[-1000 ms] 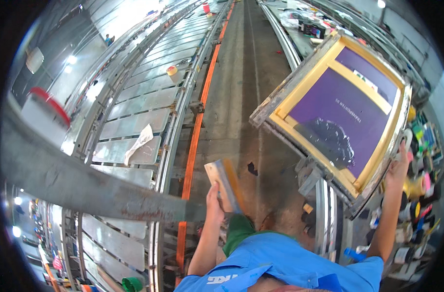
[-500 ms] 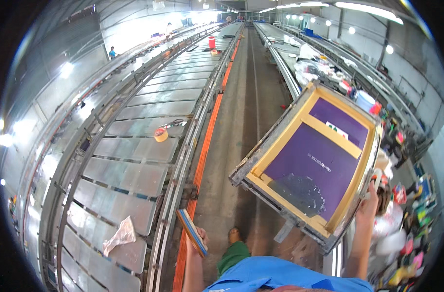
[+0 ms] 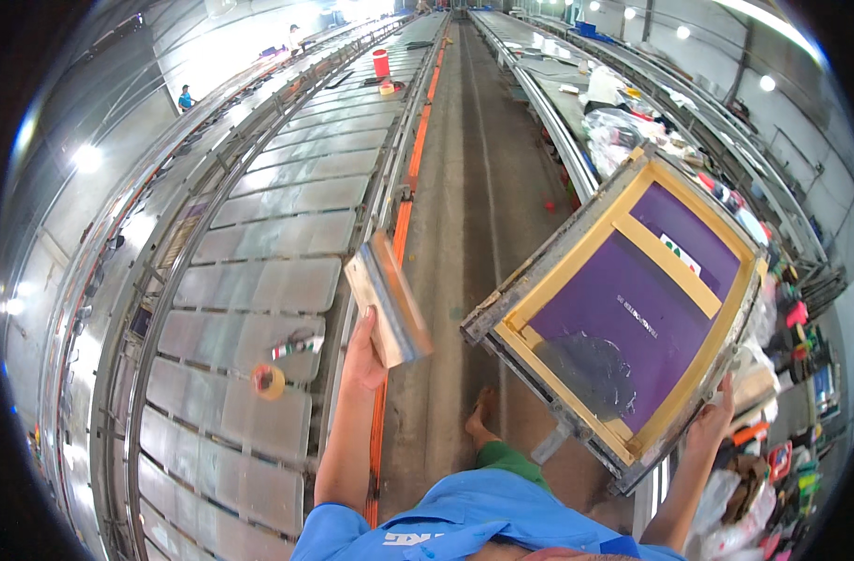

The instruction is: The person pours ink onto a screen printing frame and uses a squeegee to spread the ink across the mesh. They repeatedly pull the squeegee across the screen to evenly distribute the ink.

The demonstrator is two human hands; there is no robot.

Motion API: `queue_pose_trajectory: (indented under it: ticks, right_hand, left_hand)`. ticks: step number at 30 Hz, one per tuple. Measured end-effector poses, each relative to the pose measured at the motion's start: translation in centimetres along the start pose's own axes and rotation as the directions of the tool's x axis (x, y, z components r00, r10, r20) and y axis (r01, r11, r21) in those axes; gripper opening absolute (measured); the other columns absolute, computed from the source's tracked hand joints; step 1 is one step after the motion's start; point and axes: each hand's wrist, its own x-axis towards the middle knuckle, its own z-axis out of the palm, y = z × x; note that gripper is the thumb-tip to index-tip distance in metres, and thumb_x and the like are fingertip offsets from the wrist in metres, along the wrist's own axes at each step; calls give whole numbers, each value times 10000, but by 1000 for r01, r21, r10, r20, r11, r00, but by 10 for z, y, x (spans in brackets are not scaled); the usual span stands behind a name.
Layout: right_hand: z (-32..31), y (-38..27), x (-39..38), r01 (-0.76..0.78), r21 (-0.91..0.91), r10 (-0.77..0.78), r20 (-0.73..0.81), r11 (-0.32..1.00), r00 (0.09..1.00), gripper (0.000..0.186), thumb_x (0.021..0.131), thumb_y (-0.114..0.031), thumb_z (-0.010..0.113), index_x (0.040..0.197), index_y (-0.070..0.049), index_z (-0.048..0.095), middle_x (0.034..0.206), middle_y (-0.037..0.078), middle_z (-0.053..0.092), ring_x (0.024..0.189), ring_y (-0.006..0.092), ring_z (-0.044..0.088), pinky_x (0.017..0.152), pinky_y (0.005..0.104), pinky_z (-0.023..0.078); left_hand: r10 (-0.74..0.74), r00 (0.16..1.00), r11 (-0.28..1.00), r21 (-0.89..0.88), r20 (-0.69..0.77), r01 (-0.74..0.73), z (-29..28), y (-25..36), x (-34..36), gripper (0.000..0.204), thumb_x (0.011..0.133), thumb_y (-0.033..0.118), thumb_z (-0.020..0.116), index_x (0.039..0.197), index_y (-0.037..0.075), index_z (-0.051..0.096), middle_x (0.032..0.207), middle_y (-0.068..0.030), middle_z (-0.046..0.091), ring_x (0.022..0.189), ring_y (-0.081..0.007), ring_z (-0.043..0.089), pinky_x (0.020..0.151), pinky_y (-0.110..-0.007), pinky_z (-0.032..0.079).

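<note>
My left hand [image 3: 363, 353] is closed on a wooden-handled squeegee [image 3: 386, 301], held up beside the left track above the aisle. My right hand [image 3: 711, 418] grips the near right edge of a large screen-printing frame [image 3: 563, 276], tilted over the right side of the aisle. The screen has a purple mesh, tan taped borders and crossband, a small white patch, and a dark shiny smear at the lower left.
A long row of metal platens [image 3: 268, 201] runs left, carrying tape [image 3: 267, 381], a tool [image 3: 296, 345] and a red container [image 3: 380, 63]. Orange strips [image 3: 402, 234] line the aisle [image 3: 464, 140]. Plastic bags [image 3: 619, 131] and clutter crowd the right. A co-worker [image 3: 185, 99] stands far left.
The surroundings have slid back as I moved along the aisle; the white cloth left view. My left hand raised the squeegee and turned its face up. The screen stays in my right hand.
</note>
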Motion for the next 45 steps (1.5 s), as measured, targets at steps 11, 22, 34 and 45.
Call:
queue_pose_trajectory:
  ticks: [11,22,34,45]
  right_hand:
    - [5,-5,3,-16,-17,17,37,1000,999,629,959,-388,694,1447,-49,487,1373,127,562,1252,276,557,1037,442,494]
    - [-14,-13,-11,49,-62,-45,70,997,997,527,960,-358,700,1355,-35,568,1294,132,624,1211,282,597,1028,436,500]
    - [-9,-13,-19,33,-105,-44,-104,994,994,415,961,-328,701,1238,-36,598,1271,148,624,1110,257,647,946,416,543]
    - [9,-25,-34,-13,-182,-10,-126,983,992,569,928,-366,733,1369,-51,557,1183,98,673,1038,228,683,893,372,554]
  left_hand:
    - [222,957,952,251,-187,-172,5,45,-51,449,997,162,657,1385,20,480,1285,-83,623,1178,-183,614,942,-377,554]
    - [-159,980,874,-444,119,196,-69,14,-62,493,1087,319,471,1479,26,414,880,-52,554,688,-150,508,589,-295,412]
    - [-304,914,795,-457,267,398,-24,-1,22,489,1084,296,482,1494,39,412,892,-52,567,693,-147,483,631,-299,396]
    - [-193,930,977,25,-312,211,-24,-5,-13,338,1060,288,522,1272,26,546,1014,-70,640,856,-199,643,698,-373,524]
